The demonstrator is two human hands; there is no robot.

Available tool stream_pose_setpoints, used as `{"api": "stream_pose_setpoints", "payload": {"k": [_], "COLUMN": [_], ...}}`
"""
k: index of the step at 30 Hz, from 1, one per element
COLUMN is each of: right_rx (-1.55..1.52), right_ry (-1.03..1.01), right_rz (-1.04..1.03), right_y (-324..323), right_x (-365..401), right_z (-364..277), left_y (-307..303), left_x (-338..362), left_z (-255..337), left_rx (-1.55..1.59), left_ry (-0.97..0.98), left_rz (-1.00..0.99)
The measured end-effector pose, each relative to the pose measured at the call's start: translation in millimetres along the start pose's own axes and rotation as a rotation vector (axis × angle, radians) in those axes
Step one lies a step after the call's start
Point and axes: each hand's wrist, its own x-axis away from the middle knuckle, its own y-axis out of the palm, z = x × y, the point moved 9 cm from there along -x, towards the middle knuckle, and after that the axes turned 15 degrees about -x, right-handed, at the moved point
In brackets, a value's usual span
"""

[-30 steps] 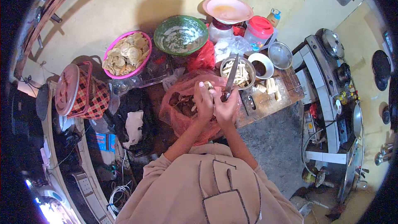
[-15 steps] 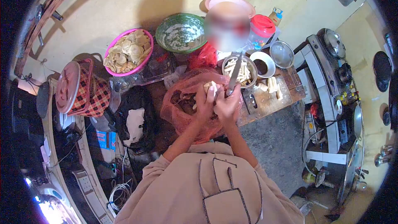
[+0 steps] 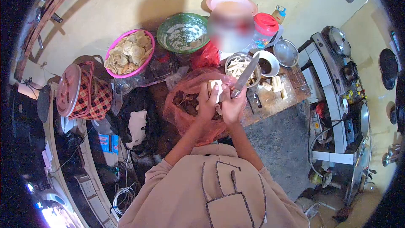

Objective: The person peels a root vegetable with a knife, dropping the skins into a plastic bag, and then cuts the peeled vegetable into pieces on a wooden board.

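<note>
My left hand (image 3: 206,104) is closed around a piece of peeled pale root (image 3: 215,85) that looks like cassava. Gripped in my right hand (image 3: 233,109) is a knife (image 3: 248,75), its broad blade pointing up and to the right; my right fingers are close against the root. Both hands are above an open red plastic bag (image 3: 175,105) with dark brown scraps inside. Just beyond my right hand, a metal bowl (image 3: 258,81) holds pale cut sticks. Several pale root pieces (image 3: 276,85) lie on a wooden board (image 3: 270,105).
A white bowl of dark liquid (image 3: 265,66) and a sieve (image 3: 286,52) stand behind the board. Farther back are a green basin (image 3: 164,31), a pink basket of pale slices (image 3: 110,71) and a red-lidded jar (image 3: 266,24). A stove (image 3: 325,55) is at right.
The root has turned in my left hand, showing more pale surface. My right hand has tipped the knife further right, and its fingers have come nearer the root.
</note>
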Motion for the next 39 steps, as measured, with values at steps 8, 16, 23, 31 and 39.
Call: {"api": "stream_pose_setpoints", "payload": {"k": [8, 16, 23, 31, 39], "right_rx": [-0.026, -0.223, -0.362, -0.202, -0.257], "right_ry": [-0.041, 0.125, 0.394, 0.056, 0.193], "right_rz": [-0.031, 0.049, 0.113, -0.002, 0.082], "right_y": [-2, -11, -19, -1, -21], "right_x": [-2, -3, 1, 3, -4], "right_z": [-2, 37, 48, 26, 36], "left_y": [2, -2, 6, 4, 5], "left_x": [-9, -1, 6, 3, 3], "left_z": [3, 13, -7, -27, -38], "left_rx": [-0.108, 0.132, 0.334, 0.108, 0.403], "left_ry": [0.044, -0.187, -0.321, -0.322, -0.414], "left_rz": [-0.114, -0.135, -0.338, -0.195, -0.309]}}
